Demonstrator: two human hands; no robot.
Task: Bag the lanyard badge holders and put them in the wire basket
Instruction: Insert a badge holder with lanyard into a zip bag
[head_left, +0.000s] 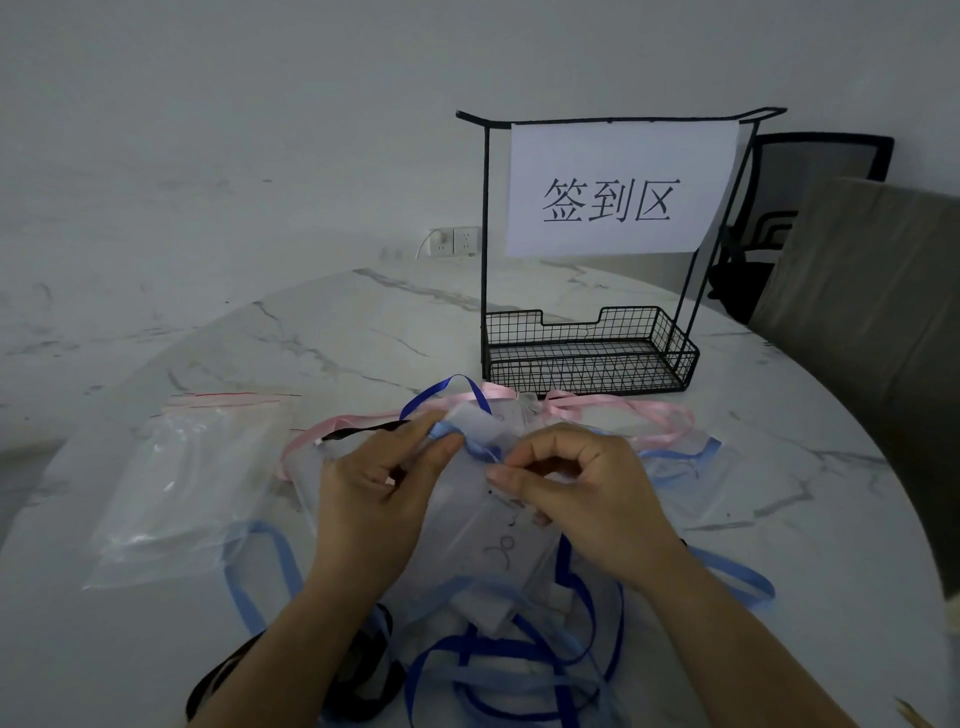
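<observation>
Both hands are bunched over the heap on the white marble round table (337, 332). The left hand (374, 499) pinches a light blue ribbon lanyard (470, 447). The right hand (576, 488), fingers curled, nips the same ribbon just beside it. The clear plastic badge holder (478, 514) lies between and under the hands. The black wire basket (675, 358) stands beyond them, and clear zip bags (182, 493) lie to the left.

Marble table (363, 332); wall socket (457, 240); office chair (810, 171).
</observation>
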